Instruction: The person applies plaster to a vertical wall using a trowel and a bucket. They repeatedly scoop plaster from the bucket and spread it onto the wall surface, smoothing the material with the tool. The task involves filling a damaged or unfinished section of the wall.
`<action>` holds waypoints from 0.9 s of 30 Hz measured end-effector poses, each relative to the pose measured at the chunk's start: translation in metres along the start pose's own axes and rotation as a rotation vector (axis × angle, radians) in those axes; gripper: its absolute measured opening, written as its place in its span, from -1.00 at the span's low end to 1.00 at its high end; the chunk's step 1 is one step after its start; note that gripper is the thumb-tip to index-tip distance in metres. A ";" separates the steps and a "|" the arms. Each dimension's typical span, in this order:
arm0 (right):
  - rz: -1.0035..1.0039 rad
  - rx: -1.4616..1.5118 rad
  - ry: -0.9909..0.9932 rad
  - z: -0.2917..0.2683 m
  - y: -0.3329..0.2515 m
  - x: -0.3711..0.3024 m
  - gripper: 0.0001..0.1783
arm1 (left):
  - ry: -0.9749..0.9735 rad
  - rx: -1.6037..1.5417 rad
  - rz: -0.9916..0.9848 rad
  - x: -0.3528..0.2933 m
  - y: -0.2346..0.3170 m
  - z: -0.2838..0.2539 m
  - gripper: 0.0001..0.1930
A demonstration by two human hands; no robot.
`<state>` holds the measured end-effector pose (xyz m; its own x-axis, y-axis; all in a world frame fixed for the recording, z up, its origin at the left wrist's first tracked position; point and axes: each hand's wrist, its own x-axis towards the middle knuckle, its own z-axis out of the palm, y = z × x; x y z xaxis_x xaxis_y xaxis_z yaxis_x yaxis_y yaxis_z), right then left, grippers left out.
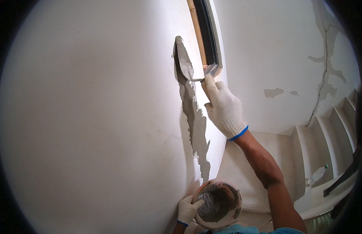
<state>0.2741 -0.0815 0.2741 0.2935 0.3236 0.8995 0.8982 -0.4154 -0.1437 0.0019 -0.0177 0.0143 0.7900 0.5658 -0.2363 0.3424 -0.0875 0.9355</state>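
Observation:
My right hand (226,105), in a white knit glove with a blue cuff, grips the handle of a trowel. The trowel's pointed blade (183,62) lies against the white wall (91,117), at the top of a ragged grey strip of wet-looking mortar (196,124). This strip runs down the wall toward a round bucket (237,199). Low in the view, my gloved left hand (187,210) holds the bucket by its rim, thumb over the edge. Grey mortar smears its inside.
Above my right hand is a dark-framed window opening (208,31) with a wooden edge. Stairs (325,136) climb at the right, with a clear bottle with a green cap (317,175) nearby. The far wall has a long crack (324,74) and grey patches.

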 end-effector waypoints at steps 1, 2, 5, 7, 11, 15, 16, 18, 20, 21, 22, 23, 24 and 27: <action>0.004 -0.027 -0.030 0.001 -0.002 -0.006 -0.03 | 0.001 0.013 -0.001 0.001 -0.003 -0.001 -0.74; 0.009 -0.054 -0.060 0.002 -0.004 -0.010 -0.02 | 0.001 0.026 -0.003 0.005 -0.009 -0.002 -0.74; -0.001 -0.025 -0.087 -0.013 -0.003 -0.017 -0.07 | 0.012 -0.020 0.028 0.001 -0.005 0.001 -0.75; -0.032 -0.022 -0.035 -0.016 0.005 -0.019 -0.08 | 0.012 -0.045 0.040 0.000 -0.002 0.002 -0.76; -0.025 0.029 0.044 0.000 0.012 -0.007 -0.01 | 0.038 -0.051 0.054 0.003 -0.014 0.000 -0.77; -0.064 0.008 0.005 -0.002 0.023 0.006 -0.01 | 0.004 -0.034 0.007 -0.001 0.002 0.002 -0.78; -0.079 0.008 -0.002 -0.001 0.023 0.005 -0.04 | 0.007 -0.036 0.010 -0.001 0.001 0.002 -0.78; -0.107 0.011 -0.019 0.000 0.024 -0.005 -0.09 | 0.014 -0.040 0.015 0.000 -0.002 0.002 -0.78; -0.096 -0.028 -0.084 0.004 0.027 -0.020 -0.13 | 0.021 -0.057 0.021 0.000 0.001 0.002 -0.78; -0.087 -0.045 -0.118 0.005 0.029 -0.028 -0.14 | 0.026 -0.063 0.021 -0.002 0.002 0.002 -0.77; -0.077 -0.040 -0.131 0.005 0.031 -0.035 -0.14 | 0.032 -0.045 0.026 -0.002 0.001 0.001 -0.77; -0.066 -0.034 -0.144 0.005 0.034 -0.041 -0.14 | 0.039 -0.027 0.031 -0.002 0.000 0.001 -0.76; -0.055 -0.036 -0.155 0.004 0.037 -0.044 -0.14 | 0.039 -0.010 0.040 0.000 -0.001 0.001 -0.76; -0.023 0.017 -0.028 0.005 0.037 -0.045 -0.07 | 0.041 0.022 0.031 0.000 -0.001 0.001 -0.75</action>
<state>0.2961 -0.1071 0.2267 0.2812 0.3566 0.8910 0.9102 -0.3932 -0.1299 0.0023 -0.0185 0.0127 0.7790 0.5958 -0.1955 0.3294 -0.1235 0.9361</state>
